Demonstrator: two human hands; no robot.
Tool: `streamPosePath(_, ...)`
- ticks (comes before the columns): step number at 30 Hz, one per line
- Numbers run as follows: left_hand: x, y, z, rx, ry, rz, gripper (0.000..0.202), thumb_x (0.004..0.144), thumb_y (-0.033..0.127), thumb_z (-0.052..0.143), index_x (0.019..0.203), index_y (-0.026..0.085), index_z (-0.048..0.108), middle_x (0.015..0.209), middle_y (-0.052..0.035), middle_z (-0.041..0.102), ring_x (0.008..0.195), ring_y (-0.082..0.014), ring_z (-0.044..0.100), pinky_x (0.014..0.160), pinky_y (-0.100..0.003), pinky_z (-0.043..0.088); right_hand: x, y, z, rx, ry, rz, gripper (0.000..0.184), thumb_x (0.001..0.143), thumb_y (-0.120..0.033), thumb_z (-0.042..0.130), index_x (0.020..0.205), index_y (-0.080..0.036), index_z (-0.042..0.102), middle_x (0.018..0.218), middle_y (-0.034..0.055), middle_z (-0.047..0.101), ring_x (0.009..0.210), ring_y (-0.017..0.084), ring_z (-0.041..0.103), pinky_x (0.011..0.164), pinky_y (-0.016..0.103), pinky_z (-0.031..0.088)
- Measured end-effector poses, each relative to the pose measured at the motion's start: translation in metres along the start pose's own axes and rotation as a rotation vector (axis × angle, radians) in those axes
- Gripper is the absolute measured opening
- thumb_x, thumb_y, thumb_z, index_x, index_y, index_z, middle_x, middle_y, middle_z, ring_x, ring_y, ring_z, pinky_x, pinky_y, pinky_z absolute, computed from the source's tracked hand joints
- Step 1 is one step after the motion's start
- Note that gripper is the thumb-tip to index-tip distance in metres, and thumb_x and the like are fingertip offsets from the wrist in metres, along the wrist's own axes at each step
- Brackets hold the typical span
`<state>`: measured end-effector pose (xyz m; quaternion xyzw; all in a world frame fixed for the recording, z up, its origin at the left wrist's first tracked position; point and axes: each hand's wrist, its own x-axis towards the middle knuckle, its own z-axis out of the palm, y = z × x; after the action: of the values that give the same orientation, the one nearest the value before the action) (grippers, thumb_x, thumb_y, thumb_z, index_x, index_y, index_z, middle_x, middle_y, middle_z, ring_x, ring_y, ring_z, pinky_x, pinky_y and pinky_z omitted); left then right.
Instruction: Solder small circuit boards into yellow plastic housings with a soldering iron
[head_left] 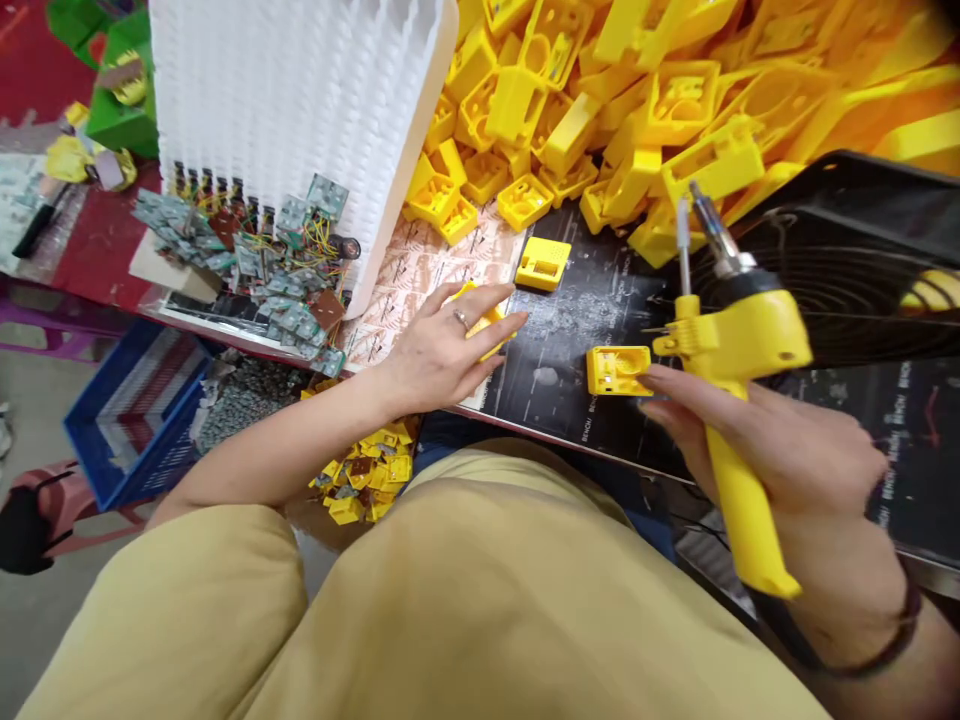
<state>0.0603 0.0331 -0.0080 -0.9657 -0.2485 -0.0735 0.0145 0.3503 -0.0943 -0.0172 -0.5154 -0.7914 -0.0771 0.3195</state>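
My left hand (442, 345) lies over a small yellow plastic case (489, 338) at the bench's left part, with fingers curved around it and covering much of it. In my right hand (795, 450) is a yellow soldering gun (739, 335), its metal tip pointing up and away from me. The index fingertip of that hand touches another open yellow case (616, 370), whose hollow inside faces up. Between the hands and farther back, a third yellow case (543, 262) sits on the black mat with its slotted face up.
A large heap of yellow cases (570, 130) fills the back right, beside a black fan-like guard (840, 250). At left, circuit boards with wires (285, 270) lie against a white foam tray (300, 100). A blue crate (135, 420) and a container of yellow parts (375, 465) stand below.
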Motion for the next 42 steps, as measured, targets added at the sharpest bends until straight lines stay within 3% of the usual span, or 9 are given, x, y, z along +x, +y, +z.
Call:
streamPosePath(5, -0.014, 0.011, 0.016, -0.125, 0.263, 0.2, 0.046, 0.102, 0.022, 0.051, 0.148, 0.021, 0.048, 0.15, -0.0169, 0.058, 0.146, -0.0211, 0.052, 0.114, -0.042, 0.051, 0.019, 0.015, 0.016, 0.015, -0.1, -0.243, 0.03, 0.097, -0.037, 0.066, 0.12, -0.021, 0.057, 0.09, 0.0039, 0.066, 0.085, 0.02, 0.065, 0.075, 0.032, 0.052)
streamPosePath(10, 0.0, 0.033, 0.02, -0.217, 0.015, 0.209, 0.053, 0.105, 0.036, 0.048, 0.154, 0.015, 0.045, 0.137, -0.0158, 0.068, 0.127, -0.0229, 0.064, 0.116, -0.047, 0.045, 0.011, 0.007, 0.024, 0.007, -0.119, -0.183, 0.037, 0.097, -0.034, 0.068, 0.127, -0.02, 0.054, 0.085, 0.0018, 0.064, 0.072, 0.016, 0.061, 0.065, 0.027, 0.051)
streamPosePath(16, -0.001, 0.027, 0.01, -0.069, -0.083, 0.055, 0.055, 0.099, 0.032, 0.057, 0.152, 0.017, 0.048, 0.155, -0.0187, 0.053, 0.138, -0.0309, 0.055, 0.113, -0.047, 0.041, -0.006, 0.0, 0.029, 0.044, -0.09, -0.133, 0.056, 0.09, -0.043, 0.076, 0.134, -0.02, 0.051, 0.094, 0.0052, 0.068, 0.078, 0.019, 0.066, 0.067, 0.029, 0.054)
streamPosePath(23, 0.024, 0.022, -0.014, -0.227, -0.167, -0.003, 0.043, 0.103, 0.047, 0.038, 0.115, 0.022, 0.071, 0.121, -0.0067, 0.076, 0.101, -0.0244, 0.07, 0.105, -0.049, 0.042, -0.019, 0.002, 0.032, 0.072, -0.046, -0.065, 0.071, 0.091, -0.029, 0.077, 0.151, -0.028, 0.039, 0.112, 0.0057, 0.07, 0.086, 0.019, 0.071, 0.068, 0.029, 0.056)
streamPosePath(27, 0.062, 0.023, -0.025, -0.192, -0.35, -0.035, 0.038, 0.095, 0.052, 0.054, 0.104, 0.02, 0.072, 0.089, -0.0054, 0.076, 0.09, -0.0262, 0.071, 0.102, -0.049, 0.043, -0.015, -0.002, 0.032, 0.074, -0.044, -0.067, 0.067, 0.092, -0.034, 0.075, 0.15, -0.029, 0.041, 0.11, 0.0039, 0.071, 0.087, 0.019, 0.072, 0.071, 0.03, 0.058)
streamPosePath(30, 0.072, 0.025, -0.021, -0.104, -0.393, 0.008, 0.053, 0.089, 0.057, 0.065, 0.121, 0.015, 0.067, 0.101, -0.0106, 0.076, 0.099, -0.0314, 0.07, 0.104, -0.052, 0.041, -0.014, -0.002, 0.031, 0.078, -0.083, -0.065, 0.064, 0.092, -0.032, 0.075, 0.147, -0.025, 0.043, 0.113, 0.0075, 0.071, 0.083, 0.02, 0.072, 0.068, 0.03, 0.057)
streamPosePath(34, 0.053, 0.03, -0.011, -0.014, -0.241, -0.012, 0.084, 0.087, 0.081, 0.054, 0.135, 0.013, 0.059, 0.132, -0.02, 0.066, 0.123, -0.0402, 0.059, 0.108, -0.056, 0.039, -0.016, 0.001, 0.03, 0.085, -0.09, -0.043, 0.075, 0.09, -0.032, 0.076, 0.154, -0.027, 0.037, 0.119, 0.0088, 0.07, 0.083, 0.02, 0.071, 0.067, 0.03, 0.056)
streamPosePath(38, 0.03, 0.036, -0.005, 0.012, -0.158, -0.096, 0.055, 0.101, 0.058, 0.047, 0.13, 0.014, 0.064, 0.125, -0.0175, 0.069, 0.113, -0.0364, 0.062, 0.103, -0.055, 0.04, -0.014, 0.003, 0.03, 0.099, -0.084, -0.039, 0.084, 0.089, -0.03, 0.077, 0.159, -0.03, 0.031, 0.122, 0.0088, 0.069, 0.088, 0.021, 0.072, 0.071, 0.031, 0.058)
streamPosePath(42, 0.015, 0.042, 0.0, -0.113, -0.126, 0.031, 0.041, 0.101, 0.03, 0.046, 0.138, 0.018, 0.061, 0.134, -0.0114, 0.07, 0.113, -0.0302, 0.066, 0.106, -0.051, 0.042, -0.011, 0.001, 0.032, 0.106, -0.072, -0.058, 0.08, 0.088, -0.029, 0.078, 0.156, -0.026, 0.035, 0.117, 0.0093, 0.07, 0.092, 0.022, 0.072, 0.073, 0.031, 0.059)
